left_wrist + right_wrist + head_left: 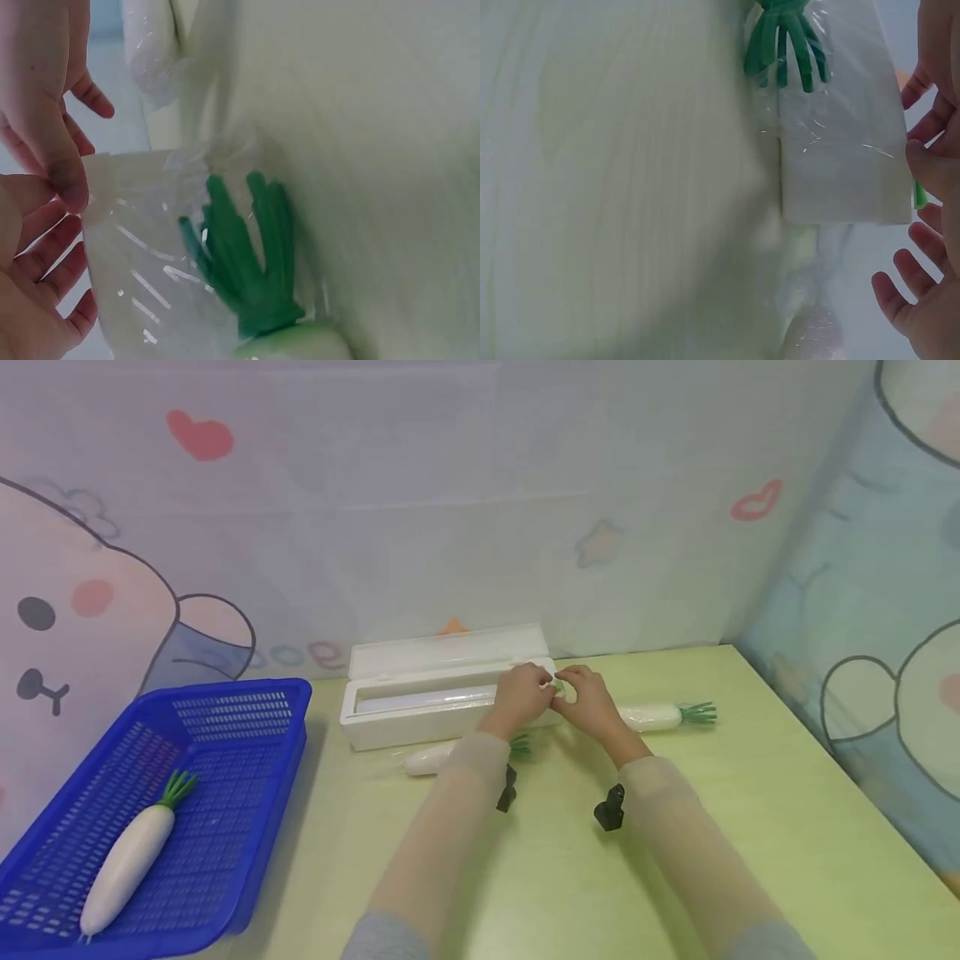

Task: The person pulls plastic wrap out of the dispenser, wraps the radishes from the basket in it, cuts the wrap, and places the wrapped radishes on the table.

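Observation:
A long white lidded box (420, 725) stands open on the table, with a white roll (427, 700) inside; it looks like a cling film dispenser. At its right end my left hand (522, 695) rests with bent fingers on the edge; whether it pinches film cannot be seen. Facing it, my right hand (592, 703) holds thumb and forefinger around a small green piece (919, 196) at the box edge. A film-wrapped white radish (429, 760) with green leaves (247, 255) lies before the box, partly behind my left forearm. Another wrapped radish (651, 717) lies to the right.
A blue plastic basket (258, 827) stands at the left with one unwrapped white radish (129, 867) in it. The raised box lid (450, 650) leans toward the patterned backdrop (465, 527). Black wrist mounts (611, 808) sit below my forearms, over the light green table (555, 893).

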